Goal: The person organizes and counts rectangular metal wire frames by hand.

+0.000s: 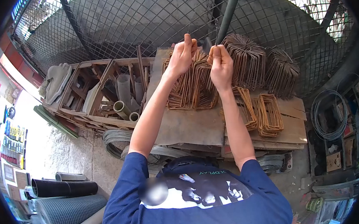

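Both arms reach forward over a low wooden table (189, 126) stacked with rusty rectangular wire stirrups. My left hand (181, 57) is closed with its thumb pointing up, above the stirrup bundle (202, 83) in the middle. Level with it, a short gap to the right, my right hand (221, 65) is closed in a pinch. Whatever thin thing either hand may hold is too small to make out. Darker stirrup bundles (246, 57) stand to the right of my right hand. Smaller orange-brown stirrups (269, 114) lie nearer on the table.
Behind the table rises a wire mesh fence (152, 22) with a green post (228, 13). Wooden crates (99, 92) holding tubes stand at the left. Wire coils (117, 141) sit below the table; another coil (329, 114) hangs right. Mesh rolls (70, 211) lie at lower left.
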`<action>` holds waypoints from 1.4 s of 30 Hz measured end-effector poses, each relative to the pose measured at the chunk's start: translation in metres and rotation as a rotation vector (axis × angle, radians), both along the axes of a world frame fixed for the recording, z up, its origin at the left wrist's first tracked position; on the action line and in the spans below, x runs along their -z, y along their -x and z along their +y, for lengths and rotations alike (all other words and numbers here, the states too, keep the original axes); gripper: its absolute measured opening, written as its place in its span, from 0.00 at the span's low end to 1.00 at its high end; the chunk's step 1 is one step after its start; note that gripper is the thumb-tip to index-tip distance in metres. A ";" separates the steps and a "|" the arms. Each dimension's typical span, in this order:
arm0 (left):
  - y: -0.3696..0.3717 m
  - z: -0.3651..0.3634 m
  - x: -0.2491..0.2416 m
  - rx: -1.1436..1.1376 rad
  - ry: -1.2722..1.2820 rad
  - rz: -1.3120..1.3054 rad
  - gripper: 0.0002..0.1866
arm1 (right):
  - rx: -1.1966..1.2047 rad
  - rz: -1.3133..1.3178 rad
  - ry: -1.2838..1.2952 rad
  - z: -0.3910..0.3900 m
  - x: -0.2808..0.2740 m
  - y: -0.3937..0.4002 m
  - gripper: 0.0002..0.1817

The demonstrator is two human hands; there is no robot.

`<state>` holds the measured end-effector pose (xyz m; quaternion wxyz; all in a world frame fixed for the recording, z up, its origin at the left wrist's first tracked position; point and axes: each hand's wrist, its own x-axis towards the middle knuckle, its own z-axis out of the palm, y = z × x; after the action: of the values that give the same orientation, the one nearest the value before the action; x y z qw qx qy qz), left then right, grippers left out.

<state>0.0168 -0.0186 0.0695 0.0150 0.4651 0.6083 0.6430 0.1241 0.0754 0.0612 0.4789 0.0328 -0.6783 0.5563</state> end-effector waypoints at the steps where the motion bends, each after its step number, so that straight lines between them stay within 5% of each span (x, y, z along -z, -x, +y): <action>1: 0.001 0.001 0.002 -0.041 -0.006 0.037 0.37 | -0.001 -0.003 0.000 0.000 -0.004 0.001 0.16; 13: 0.001 0.015 0.033 -0.172 -0.240 0.035 0.31 | -0.104 0.019 -0.068 0.008 -0.043 0.013 0.16; 16: -0.006 0.017 0.020 -0.050 -0.366 -0.268 0.30 | -0.108 0.004 -0.097 0.009 -0.042 0.008 0.15; 20: -0.014 0.028 0.009 -0.079 -0.457 -0.273 0.29 | -0.137 -0.007 -0.019 0.021 -0.052 0.025 0.16; 28: -0.003 0.021 0.027 -0.191 -0.377 -0.002 0.25 | -0.227 -0.006 -0.036 0.028 -0.071 0.031 0.16; 37: -0.001 0.019 0.025 -0.021 -0.455 -0.287 0.24 | -0.267 0.140 0.005 0.013 -0.063 0.003 0.16; 42: -0.003 0.022 0.014 -0.133 -0.410 -0.171 0.29 | -0.197 0.064 -0.017 0.009 -0.063 -0.002 0.16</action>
<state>0.0201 0.0037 0.0559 -0.0710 0.3610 0.4907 0.7899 0.1263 0.0844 0.1242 0.4431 0.1213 -0.6609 0.5934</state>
